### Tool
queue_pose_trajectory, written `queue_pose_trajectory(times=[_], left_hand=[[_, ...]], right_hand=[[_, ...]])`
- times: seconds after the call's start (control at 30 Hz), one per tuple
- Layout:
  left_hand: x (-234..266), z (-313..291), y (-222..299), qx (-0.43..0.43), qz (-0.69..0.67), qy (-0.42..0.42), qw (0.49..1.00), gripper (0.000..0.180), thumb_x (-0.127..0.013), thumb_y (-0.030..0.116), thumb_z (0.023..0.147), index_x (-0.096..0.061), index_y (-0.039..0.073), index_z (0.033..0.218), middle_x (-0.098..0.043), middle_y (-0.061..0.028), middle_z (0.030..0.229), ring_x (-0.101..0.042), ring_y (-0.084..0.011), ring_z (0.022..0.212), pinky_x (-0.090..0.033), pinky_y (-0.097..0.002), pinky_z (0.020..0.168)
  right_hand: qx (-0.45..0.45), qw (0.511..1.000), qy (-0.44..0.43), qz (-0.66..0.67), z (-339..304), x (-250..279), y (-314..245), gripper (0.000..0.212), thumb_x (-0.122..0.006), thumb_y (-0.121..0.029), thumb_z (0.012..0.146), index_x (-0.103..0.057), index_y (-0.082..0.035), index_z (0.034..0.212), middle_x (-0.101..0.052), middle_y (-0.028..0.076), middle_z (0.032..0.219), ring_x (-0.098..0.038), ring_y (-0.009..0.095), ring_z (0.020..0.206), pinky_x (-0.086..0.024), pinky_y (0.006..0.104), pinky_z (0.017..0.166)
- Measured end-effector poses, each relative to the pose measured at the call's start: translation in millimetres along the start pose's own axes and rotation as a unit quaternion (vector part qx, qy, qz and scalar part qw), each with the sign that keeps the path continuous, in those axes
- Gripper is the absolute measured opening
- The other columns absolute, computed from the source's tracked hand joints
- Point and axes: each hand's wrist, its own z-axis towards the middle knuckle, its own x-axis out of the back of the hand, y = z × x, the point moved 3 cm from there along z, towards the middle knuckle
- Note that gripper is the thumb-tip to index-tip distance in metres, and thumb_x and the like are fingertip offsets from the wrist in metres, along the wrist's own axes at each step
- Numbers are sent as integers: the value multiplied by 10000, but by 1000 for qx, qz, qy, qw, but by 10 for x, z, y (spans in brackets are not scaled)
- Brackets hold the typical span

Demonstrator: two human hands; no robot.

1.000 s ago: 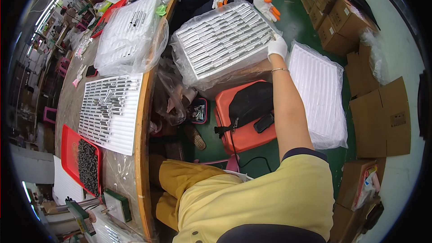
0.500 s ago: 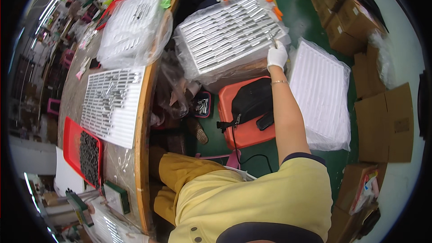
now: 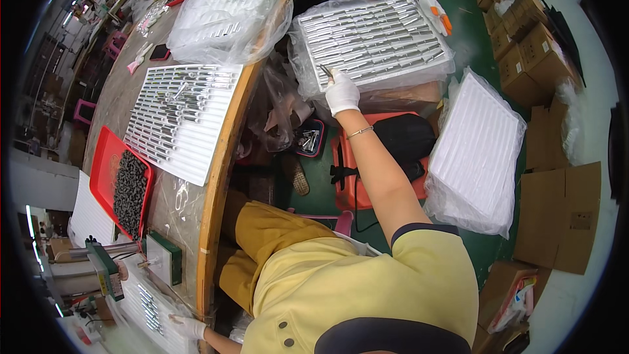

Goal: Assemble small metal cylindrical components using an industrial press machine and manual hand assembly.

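Note:
My right hand (image 3: 343, 94), in a white glove, reaches out to the near left corner of a white ridged tray (image 3: 308, 82) wrapped in clear plastic. Short silvery metal tubes (image 3: 373, 36) lie in rows across that tray. Between my right thumb and fingers I pinch a few small metal tubes (image 3: 325, 71). At the lower left, my gloved left hand (image 3: 189, 327) rests at the edge of another white tray (image 3: 134, 292), its fingers stretched toward a row of metal tubes (image 3: 150, 308). Small details of those fingers are blurred.
Across the filled tray sits a person with gloved hands (image 3: 432, 12). The table (image 3: 180, 223) at left bears a partly filled tray (image 3: 213, 137), a red tray (image 3: 101, 177) of dark small parts and a green-and-white device (image 3: 164, 259). Plastic-wrapped trays (image 3: 475, 151) and cartons (image 3: 557, 216) stand right.
My right hand has moved from the filled tray's right end to its near left corner, still pinching tubes. My left hand has come further into view. The other person's right-side hand has lifted open.

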Motion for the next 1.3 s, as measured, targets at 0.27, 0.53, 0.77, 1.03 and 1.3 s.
queue_pose_trajectory(times=[0.27, 0.53, 0.77, 1.03, 1.3], left_hand=[[-106, 19, -82, -72, -36, 38, 996, 385, -438, 304, 973, -610, 24, 1173, -631, -170, 1134, -605, -317, 1023, -475, -364, 875], [79, -133, 220, -82, -72, 103, 989, 333, -487, 285, 942, -643, 4, 1029, -648, -210, 972, -611, -376, 832, -493, -459, 724], [701, -336, 664, -83, 12, 126, 989, 295, -526, 278, 926, -671, 21, 917, -656, -202, 867, -624, -365, 748, -506, -472, 649], [439, -269, 501, -107, -52, 197, 973, 352, -543, 333, 912, -658, 30, 1049, -626, -233, 1031, -598, -395, 911, -485, -474, 810], [202, -122, 189, -71, -78, 26, 994, 378, -464, 239, 957, -543, -17, 1225, -562, -210, 1217, -529, -346, 1117, -401, -384, 976]], right_hand=[[-31, 994, -66, -86, 156, -1, -128, 208, -527, -170, 839, -637, -71, 986, -653, 180, 988, -639, 345, 925, -506, 441, 781], [41, 991, 105, 74, -304, 228, -128, 227, -540, -165, 853, -621, -91, 1052, -644, 179, 965, -616, 356, 897, -485, 437, 775], [111, 956, -219, 159, -1685, 113, -35, 252, -544, -142, 833, -643, -115, 1064, -656, 151, 1005, -621, 324, 947, -494, 394, 820], [113, 893, -424, 98, -2092, -49, -69, 282, -508, -106, 799, -577, -32, 1062, -650, 207, 960, -621, 362, 917, -476, 413, 817], [200, 822, -511, 152, -2316, -137, -765, 294, -475, -333, 931, -541, -95, 1091, -630, 231, 950, -591, 408, 933, -449, 451, 796]])
